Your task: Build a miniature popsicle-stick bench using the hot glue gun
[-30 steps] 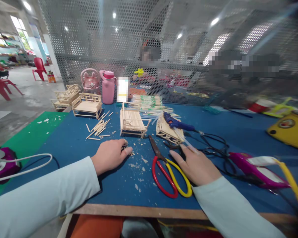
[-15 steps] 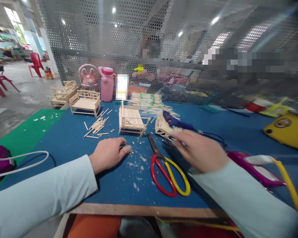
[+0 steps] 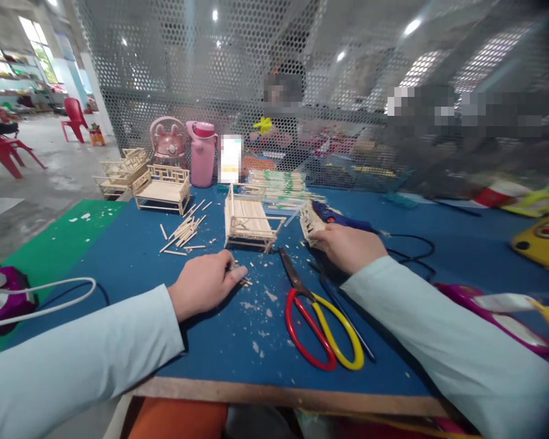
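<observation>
My left hand rests on the blue tabletop with thumb and fingers pinched together. Small stick bits show at the fingertips, but what they hold is unclear. My right hand is closed at the near edge of a small wooden-stick frame. A blue glue gun lies against that frame, just beyond the hand, its grip partly hidden. Between my hands stands a miniature stick-built bench. Scissors with one red and one yellow handle lie nearer me, beside a dark pen-like tool.
Loose sticks lie left of the bench. Behind are finished miniature benches, a pink bottle, a phone and bundled sticks. A perforated metal screen closes the back. A black cable runs right.
My right hand has moved forward onto the edge of the small stick frame, uncovering the dark pen-like tool. The left hand stays in place. The view has shifted slightly.
</observation>
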Demonstrator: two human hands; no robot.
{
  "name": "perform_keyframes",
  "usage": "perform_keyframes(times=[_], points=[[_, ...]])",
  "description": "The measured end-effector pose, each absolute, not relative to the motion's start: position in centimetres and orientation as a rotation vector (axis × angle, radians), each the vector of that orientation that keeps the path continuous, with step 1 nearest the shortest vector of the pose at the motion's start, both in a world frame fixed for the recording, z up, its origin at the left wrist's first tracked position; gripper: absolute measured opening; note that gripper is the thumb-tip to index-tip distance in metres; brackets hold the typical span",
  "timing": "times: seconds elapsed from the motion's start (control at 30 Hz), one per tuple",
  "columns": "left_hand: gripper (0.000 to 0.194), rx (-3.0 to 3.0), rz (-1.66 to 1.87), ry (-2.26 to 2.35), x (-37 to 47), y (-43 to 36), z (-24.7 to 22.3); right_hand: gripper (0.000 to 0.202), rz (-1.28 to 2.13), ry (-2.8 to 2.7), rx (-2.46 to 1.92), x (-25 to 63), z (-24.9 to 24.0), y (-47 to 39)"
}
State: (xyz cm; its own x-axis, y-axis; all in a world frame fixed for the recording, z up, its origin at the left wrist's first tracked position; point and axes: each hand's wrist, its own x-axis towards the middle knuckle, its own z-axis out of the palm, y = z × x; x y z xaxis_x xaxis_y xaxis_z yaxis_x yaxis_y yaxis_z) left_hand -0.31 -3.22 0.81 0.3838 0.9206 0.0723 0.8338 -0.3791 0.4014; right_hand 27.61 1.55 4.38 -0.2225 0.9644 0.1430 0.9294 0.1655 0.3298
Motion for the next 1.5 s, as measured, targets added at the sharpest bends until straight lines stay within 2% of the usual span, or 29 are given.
perform_keyframes(times=[0.17,0.3,0.43,0.63,0.83,0.97,1.1,1.27,1.4,1.5], points=[[0.034,2.277,0.499,1.503,-0.4,-3.0,0.6,0.038,0.567,2.463,1.983,26.7,4.8,-2.2],[0.041,1.962,0.8,1.494,-0.8,-1.6,0.3,0.019,0.138,2.752,1.756,24.5,3.8,-7.4],[0.041,1.621,0.899,1.468,-1.4,-0.2,0.1,0.013,-0.12,2.667,1.853,23.9,2.5,-9.4],[0.042,1.607,0.897,1.42,-1.3,-0.3,0.4,0.013,-0.122,2.543,1.933,24.9,2.8,-8.1],[0.039,1.659,0.959,1.4,-1.2,-0.4,0.0,0.023,-0.122,2.688,1.834,24.0,5.7,-7.9],[0.043,1.679,1.111,1.425,-1.2,-0.6,-0.1,0.023,-0.143,2.899,1.677,22.3,7.8,-5.2],[0.037,1.685,1.365,1.431,-0.6,0.0,1.2,0.02,-0.269,3.042,1.555,20.5,7.0,-1.5],[0.025,1.819,1.744,1.304,0.3,2.7,2.9,0.023,-0.213,3.326,1.783,20.1,4.1,-0.6],[0.014,1.792,1.658,1.284,-0.2,3.3,2.2,0.015,-0.029,3.423,2.253,20.4,2.9,-1.4],[0.015,1.721,1.573,1.247,-0.5,1.5,1.5,0.01,0.136,3.512,2.225,20.2,2.8,-1.8]])
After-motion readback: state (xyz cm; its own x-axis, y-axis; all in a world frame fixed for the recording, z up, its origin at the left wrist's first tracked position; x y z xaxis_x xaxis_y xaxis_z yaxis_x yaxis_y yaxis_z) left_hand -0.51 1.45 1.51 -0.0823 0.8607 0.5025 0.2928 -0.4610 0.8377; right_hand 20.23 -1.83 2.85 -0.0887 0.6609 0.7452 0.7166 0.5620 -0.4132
